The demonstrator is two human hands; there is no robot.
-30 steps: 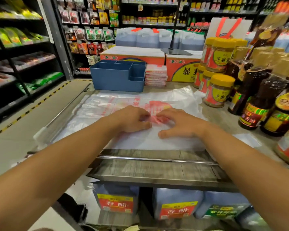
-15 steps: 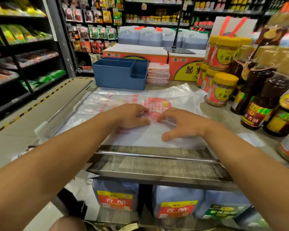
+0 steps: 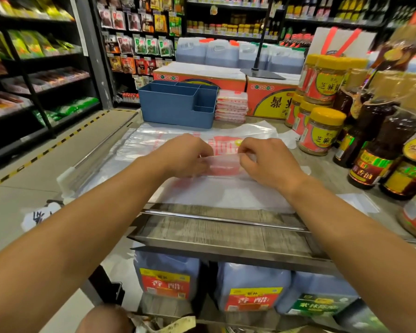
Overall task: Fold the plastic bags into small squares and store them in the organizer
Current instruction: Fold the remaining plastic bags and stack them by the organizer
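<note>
I start folding the plastic bag

A second ago my hands pressed the plastic bag (image 3: 226, 195) flat on the desk (image 3: 322, 174). Now my left hand (image 3: 185, 153) and right hand (image 3: 267, 159) pinch a fold of it and lift it up, fingers curled on the plastic. I think the first fold has begun. The blue organizer (image 3: 175, 108) waits behind the bag, beside a stack of folded bags (image 3: 231, 106).
</note>
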